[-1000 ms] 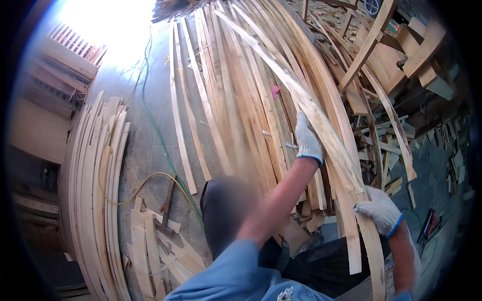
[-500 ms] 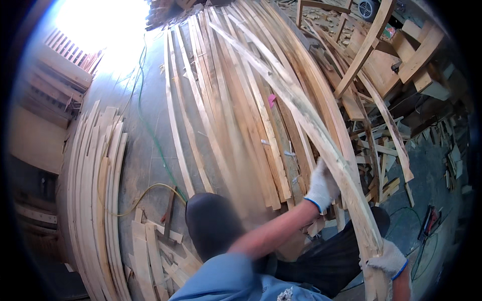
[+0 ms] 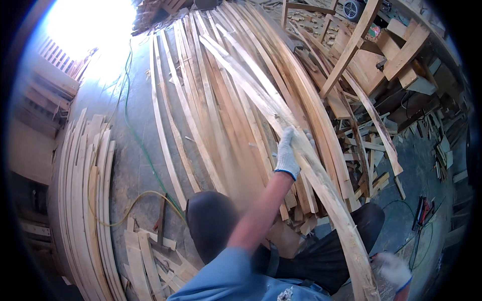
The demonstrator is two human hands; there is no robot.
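A long, rough-edged wooden plank (image 3: pixel 326 188) slants from the far middle down past my right knee to the lower edge. My left hand (image 3: pixel 288 155), in a white knit glove with a blue cuff, is closed around it about midway, with fingertips showing on the far side. Close to the plank's near end, on its right, is my gloved right hand (image 3: pixel 393 271). It is smeared by motion and looks apart from the wood. A small dark spot shows at its fingers, too blurred to name.
Many long wooden strips (image 3: pixel 211 105) lie side by side ahead of me. A stack of strips (image 3: pixel 83 200) runs along the left, with short offcuts (image 3: pixel 143 256) nearer. A green hose (image 3: pixel 138 135) crosses the floor. Wooden frames (image 3: pixel 351 55) and scrap pieces fill the right side.
My left hand has moved farther up the plank and now wraps it. The right hand has come off the plank's near end and moved slightly down. The whole view has shifted a little.
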